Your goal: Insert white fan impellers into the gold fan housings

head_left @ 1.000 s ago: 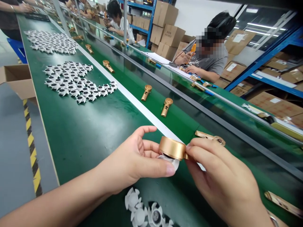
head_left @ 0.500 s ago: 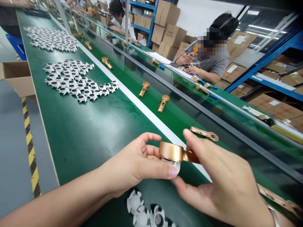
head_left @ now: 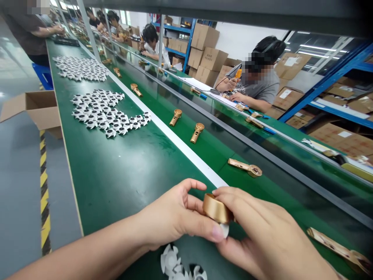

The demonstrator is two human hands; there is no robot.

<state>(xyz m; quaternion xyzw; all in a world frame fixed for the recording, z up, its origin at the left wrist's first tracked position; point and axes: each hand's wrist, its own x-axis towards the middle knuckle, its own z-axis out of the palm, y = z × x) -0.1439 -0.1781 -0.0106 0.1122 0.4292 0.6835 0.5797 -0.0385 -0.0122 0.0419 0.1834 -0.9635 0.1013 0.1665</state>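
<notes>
In front of me my left hand (head_left: 192, 216) pinches a white fan blade (head_left: 225, 230) under the round head of a gold fan housing (head_left: 216, 208). Its thumb presses on the white part, and its index finger reaches beside the gold ring. My right hand (head_left: 256, 229) is closed over the right side of the housing, with the fingers on the top rim and the thumb below, near the white part. That hand hides the handle. Just below my hands, loose white fan blades (head_left: 171, 262) lie on the green table (head_left: 116, 171).
Several gold housings, one a half shell (head_left: 246, 167), lie on the green belt (head_left: 215, 163) beyond a white strip (head_left: 186, 149). Groups of fan blades (head_left: 99, 111) cover the far left table. An open carton (head_left: 40, 107) stands left. A co-worker (head_left: 259, 77) sits across the line.
My right fingers have come down from a raised position onto the gold housing's rim, covering its handle. The housing has tilted. The view has shifted, so both hands appear lower.
</notes>
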